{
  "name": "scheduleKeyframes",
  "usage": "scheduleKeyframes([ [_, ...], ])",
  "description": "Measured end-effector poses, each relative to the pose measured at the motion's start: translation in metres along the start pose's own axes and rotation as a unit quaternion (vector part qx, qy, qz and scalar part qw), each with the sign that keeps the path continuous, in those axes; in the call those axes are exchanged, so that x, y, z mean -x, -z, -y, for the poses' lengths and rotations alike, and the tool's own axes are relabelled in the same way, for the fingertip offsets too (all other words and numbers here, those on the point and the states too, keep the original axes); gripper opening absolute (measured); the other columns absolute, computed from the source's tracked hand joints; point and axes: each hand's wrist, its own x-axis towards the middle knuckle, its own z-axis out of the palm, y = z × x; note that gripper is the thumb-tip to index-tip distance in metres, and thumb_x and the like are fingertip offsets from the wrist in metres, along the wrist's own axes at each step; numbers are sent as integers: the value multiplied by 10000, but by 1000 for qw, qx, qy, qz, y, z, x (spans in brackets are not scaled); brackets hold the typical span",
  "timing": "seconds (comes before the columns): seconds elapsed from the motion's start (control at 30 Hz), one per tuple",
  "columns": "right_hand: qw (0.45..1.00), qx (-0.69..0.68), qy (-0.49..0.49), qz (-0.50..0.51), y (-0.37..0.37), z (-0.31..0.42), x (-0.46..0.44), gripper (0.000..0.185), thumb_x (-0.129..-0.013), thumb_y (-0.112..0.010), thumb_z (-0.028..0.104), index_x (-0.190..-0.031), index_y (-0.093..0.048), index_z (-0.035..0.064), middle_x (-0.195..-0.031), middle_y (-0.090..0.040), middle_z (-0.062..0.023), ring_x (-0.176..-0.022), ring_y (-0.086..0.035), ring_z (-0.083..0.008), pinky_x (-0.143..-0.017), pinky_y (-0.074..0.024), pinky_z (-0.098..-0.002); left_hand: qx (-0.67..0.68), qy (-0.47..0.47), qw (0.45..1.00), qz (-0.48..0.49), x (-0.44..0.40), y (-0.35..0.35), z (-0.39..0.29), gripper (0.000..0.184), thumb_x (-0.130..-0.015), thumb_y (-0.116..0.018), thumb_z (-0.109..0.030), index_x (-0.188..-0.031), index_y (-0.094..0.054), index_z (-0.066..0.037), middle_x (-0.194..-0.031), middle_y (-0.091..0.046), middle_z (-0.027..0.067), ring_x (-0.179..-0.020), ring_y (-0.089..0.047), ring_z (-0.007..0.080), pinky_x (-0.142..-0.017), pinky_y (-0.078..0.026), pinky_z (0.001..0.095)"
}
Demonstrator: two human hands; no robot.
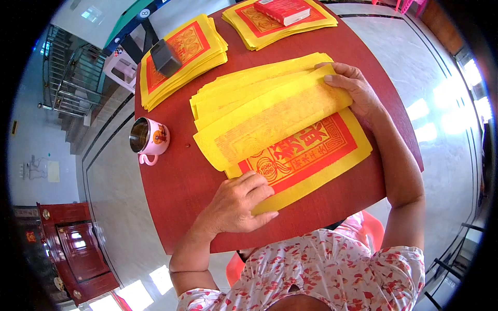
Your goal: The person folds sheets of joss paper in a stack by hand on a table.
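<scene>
A stack of yellow paper sheets lies in front of me, with red panels and gold designs printed on their other side. My right hand [355,88] is closed on the upper right edge of a yellow paper sheet [280,116], thumb on top. That sheet is curled back, its plain side up. Beneath it shows a red-printed sheet [311,147]. My left hand [241,202] rests at the lower left corner of the printed sheet, fingers loosely bent and thumb apart. More sheets [238,85] are fanned out behind the curled one.
On the red table [179,207], a dark block [166,58] sits on a second paper stack [202,62]. A red book [282,10] lies on a third stack [251,31]. A pink mug [150,137] stands at the left edge. A pink-red chair [372,228] is beneath me.
</scene>
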Motion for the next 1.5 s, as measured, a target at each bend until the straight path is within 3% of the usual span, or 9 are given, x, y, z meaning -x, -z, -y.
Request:
scheduleKeyframes([
  [0.3, 1000, -4, -4, -3, 3, -3, -3, 257, -808, -602, 53, -1061, -606, 10, -944, -649, -97, -798, -643, -139, -730, -543, -265, -13, 24, 999, 43, -3, 1, -3, 404, -603, -767, -258, -872, -557, -43, -858, -554, 101, -771, -571, 265, -638, -480, 360],
  [0.9, 1000, -7, 1, -1, 3, -2, -3, 239, -814, -596, 52, -1048, -613, 6, -923, -655, -102, -776, -648, -138, -713, -551, -270, -13, 21, 998, 50, -2, -1, -1, 328, -624, -712, -192, -863, -553, -34, -852, -539, 114, -777, -556, 272, -647, -472, 368],
  [1.3, 1000, -6, -1, -4, 3, -3, -3, 233, -810, -605, 55, -1039, -618, 15, -916, -654, -90, -774, -644, -137, -713, -546, -265, 18, 14, 999, 31, -1, -1, 4, 270, -636, -691, -140, -839, -559, -18, -851, -548, 125, -752, -566, 277, -620, -480, 366],
  [1.5, 1000, -12, 2, -8, 2, -3, -2, 258, -799, -609, 57, -1053, -619, 14, -958, -647, -125, -784, -651, -143, -687, -558, -260, 63, 27, 997, -44, 2, 0, 10, 115, -737, -642, -100, -775, -591, -5, -796, -576, 111, -641, -596, 240, -541, -491, 324],
])
